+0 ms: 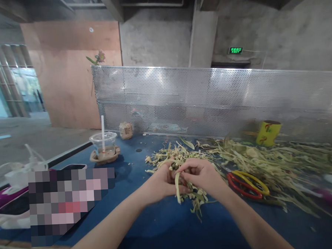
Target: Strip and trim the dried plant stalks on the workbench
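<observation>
Both hands meet over the blue table (149, 222), at the near side of a loose pile of pale dried plant pieces (162, 154). My left hand (165, 180) is closed around a small bunch of dried stems (198, 202), whose leafy ends hang below the hands. With fingers pinched, my right hand (198, 173) holds a pale green leaf strip (178, 189) that dangles between the two hands. Red and yellow scissors handles (248, 185) lie just right of my right wrist. The scissor blades are mostly hidden among plant stems.
Long dried stalks (282, 170) spread across the right side around a yellow can (269, 133). At the left are a plastic cup with a straw (103, 142), a twine roll (125, 130) and a phone (16, 205). A perforated metal panel (167, 98) borders the table's back.
</observation>
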The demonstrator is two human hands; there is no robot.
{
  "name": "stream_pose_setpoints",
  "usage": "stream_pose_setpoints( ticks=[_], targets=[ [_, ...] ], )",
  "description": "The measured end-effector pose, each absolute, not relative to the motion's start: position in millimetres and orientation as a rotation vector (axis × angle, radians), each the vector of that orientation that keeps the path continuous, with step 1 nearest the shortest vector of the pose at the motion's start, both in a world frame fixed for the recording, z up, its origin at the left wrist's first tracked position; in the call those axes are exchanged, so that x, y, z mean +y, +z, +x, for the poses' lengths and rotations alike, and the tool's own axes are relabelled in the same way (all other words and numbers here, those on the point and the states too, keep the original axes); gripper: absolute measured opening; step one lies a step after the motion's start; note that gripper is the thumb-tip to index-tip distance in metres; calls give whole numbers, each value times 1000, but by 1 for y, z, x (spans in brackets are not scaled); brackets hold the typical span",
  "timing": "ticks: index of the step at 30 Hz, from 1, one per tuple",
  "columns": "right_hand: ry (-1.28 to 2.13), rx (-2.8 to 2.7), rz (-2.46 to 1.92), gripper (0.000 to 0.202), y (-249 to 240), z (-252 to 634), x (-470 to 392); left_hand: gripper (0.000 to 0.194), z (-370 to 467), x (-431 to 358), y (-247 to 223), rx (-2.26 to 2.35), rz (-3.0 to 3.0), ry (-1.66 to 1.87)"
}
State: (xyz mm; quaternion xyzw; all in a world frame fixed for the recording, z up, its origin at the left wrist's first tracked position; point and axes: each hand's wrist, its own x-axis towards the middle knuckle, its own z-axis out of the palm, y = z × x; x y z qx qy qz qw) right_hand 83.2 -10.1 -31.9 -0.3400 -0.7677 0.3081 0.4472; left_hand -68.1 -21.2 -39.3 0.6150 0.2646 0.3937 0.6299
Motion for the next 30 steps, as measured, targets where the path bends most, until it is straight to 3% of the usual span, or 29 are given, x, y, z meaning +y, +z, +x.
stream_pose_setpoints(
  ticks=[4,9,11,16,21,25,27,30],
  targets=[
    [621,-1942,-854,13,-32,81,-13,52,-70,-20,-40,655,1428,868],
    [753,-1903,-903,17,-34,81,-13,45,-71,-22,-38,724,1425,909],
    [818,-1888,-873,25,-35,82,-12,49,-71,-23,-37,708,1429,931],
    [847,-1937,-735,21,-33,82,-12,64,-68,-25,-37,658,1377,943],
    [759,-1928,-887,34,-30,82,-16,27,-68,-26,-37,692,1491,890],
    [814,-1940,-872,58,-29,83,-16,18,-68,-25,-38,660,1530,873],
    [861,-1935,-872,51,-31,83,-16,17,-68,-25,-39,716,1536,878],
    [784,-1948,-901,24,-33,82,-16,17,-68,-26,-39,826,1533,897]
  ],
)
